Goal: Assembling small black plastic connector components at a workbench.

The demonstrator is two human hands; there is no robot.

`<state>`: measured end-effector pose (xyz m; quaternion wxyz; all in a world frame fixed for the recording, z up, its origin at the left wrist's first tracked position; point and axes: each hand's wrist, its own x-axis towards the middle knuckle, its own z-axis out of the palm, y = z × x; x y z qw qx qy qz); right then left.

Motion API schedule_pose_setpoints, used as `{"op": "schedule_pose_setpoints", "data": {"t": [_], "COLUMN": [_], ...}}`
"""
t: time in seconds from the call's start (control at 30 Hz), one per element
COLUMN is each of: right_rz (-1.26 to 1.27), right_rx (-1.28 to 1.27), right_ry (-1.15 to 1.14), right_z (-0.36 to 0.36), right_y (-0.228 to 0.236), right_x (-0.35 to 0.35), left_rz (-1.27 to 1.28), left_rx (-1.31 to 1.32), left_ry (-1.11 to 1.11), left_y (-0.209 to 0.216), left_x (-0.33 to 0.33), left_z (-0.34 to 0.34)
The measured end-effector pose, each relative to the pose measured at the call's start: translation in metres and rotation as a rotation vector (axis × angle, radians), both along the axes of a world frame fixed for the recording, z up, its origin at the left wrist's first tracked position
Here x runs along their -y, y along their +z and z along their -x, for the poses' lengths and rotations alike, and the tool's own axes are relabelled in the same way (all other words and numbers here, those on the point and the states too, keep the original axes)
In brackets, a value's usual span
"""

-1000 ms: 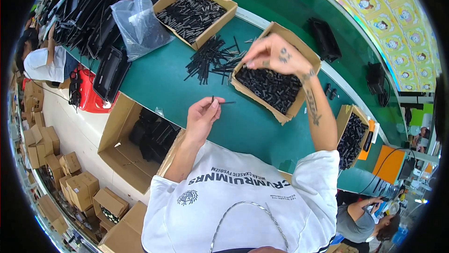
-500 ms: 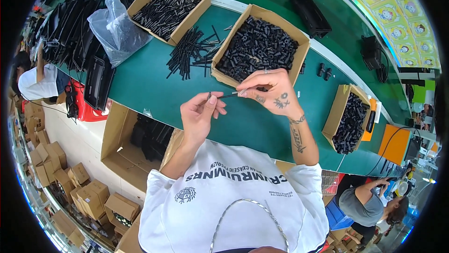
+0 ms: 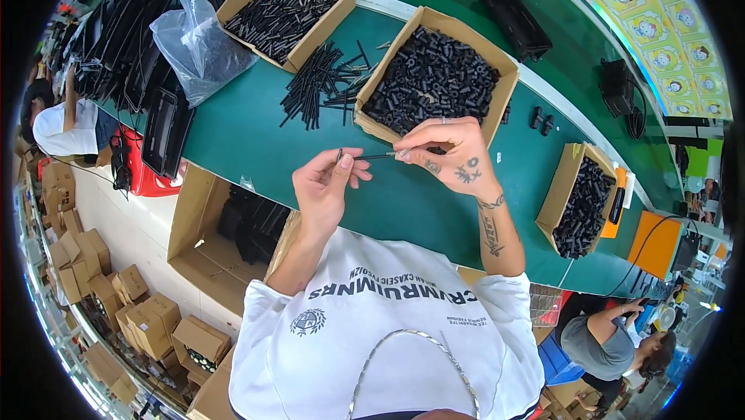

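A thin black rod [image 3: 378,157] stretches roughly level between my two hands, above the green table. My left hand [image 3: 322,183] is closed on its left end, thumb against the index finger, with the other fingers curled loosely. A small dark end pokes up beside that thumb. My right hand [image 3: 452,155] pinches the rod's other end, where a short silvery piece shows at the fingertips. Just beyond the right hand is a cardboard box [image 3: 506,96] of short black cylindrical parts [image 3: 434,71]. Loose black rods [image 3: 310,86] lie in a pile beyond my left hand.
Another box [image 3: 299,51] at the back holds thin dark metallic pieces. On the right sits a smaller box [image 3: 550,204] of black parts. A clear plastic bag [image 3: 198,48] and black casings [image 3: 167,133] are at left. Below the table edge stands an open carton [image 3: 190,222].
My left hand has shifted slightly left, away from the right hand, and more of the rod shows between them. The right hand keeps its pinch.
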<state>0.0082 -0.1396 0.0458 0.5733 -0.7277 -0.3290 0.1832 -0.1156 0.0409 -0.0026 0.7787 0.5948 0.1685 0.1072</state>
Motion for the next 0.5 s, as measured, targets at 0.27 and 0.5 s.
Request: {"op": "schedule_pose_setpoints", "data": {"t": [0.27,0.5], "right_rz": [-0.029,-0.055], "right_rx": [-0.047,-0.028], "right_ry": [-0.020,-0.032], "right_z": [0.0014,0.0035], "right_y": [-0.0001,-0.0003], "right_x": [0.0011,0.0016], "left_rz": [0.002,-0.006], "left_rx": [0.003,-0.007], "left_ry": [0.009,0.013], "left_y": [-0.0031,-0.0016], "left_x": [0.0007,-0.0001], "left_z": [0.0011,0.0006]}}
